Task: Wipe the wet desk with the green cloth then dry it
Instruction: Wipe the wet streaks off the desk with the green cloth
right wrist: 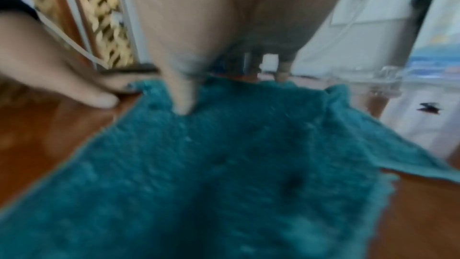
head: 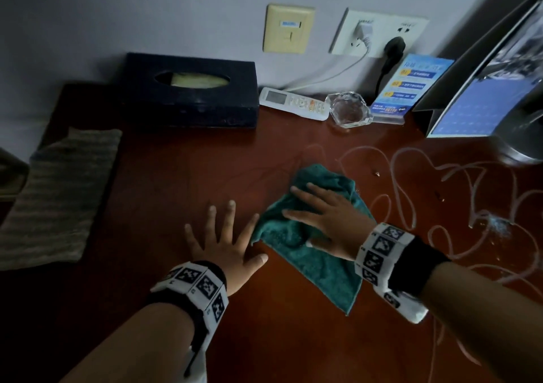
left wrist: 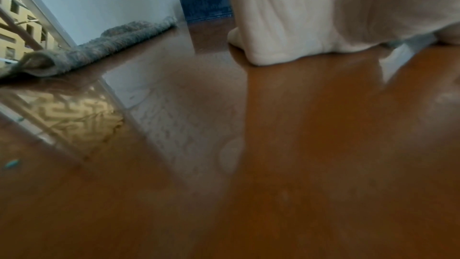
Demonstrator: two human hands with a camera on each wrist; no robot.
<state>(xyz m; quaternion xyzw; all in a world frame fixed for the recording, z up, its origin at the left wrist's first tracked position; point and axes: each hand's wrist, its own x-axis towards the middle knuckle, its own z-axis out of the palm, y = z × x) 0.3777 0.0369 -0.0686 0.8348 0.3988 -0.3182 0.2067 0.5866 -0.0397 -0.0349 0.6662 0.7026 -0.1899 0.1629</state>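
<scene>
A teal-green cloth point(head: 317, 253) lies spread on the reddish-brown desk point(head: 182, 183). My right hand point(head: 320, 215) presses flat on it with straight fingers. In the right wrist view the green cloth point(right wrist: 224, 174) fills the lower picture under my right hand point(right wrist: 184, 78). My left hand point(head: 226, 241) rests flat on the bare desk just left of the cloth, fingers spread. The left wrist view shows my left hand point(left wrist: 311, 27) on the glossy desk point(left wrist: 298, 164). Curly wet streaks point(head: 440, 194) cover the desk to the right of the cloth.
A grey striped towel point(head: 58, 197) lies at the desk's left edge. Along the back wall stand a dark tissue box point(head: 191, 89), a white remote point(head: 293, 103), a glass ashtray point(head: 348, 109), a blue card stand point(head: 408, 86) and a screen point(head: 493, 83).
</scene>
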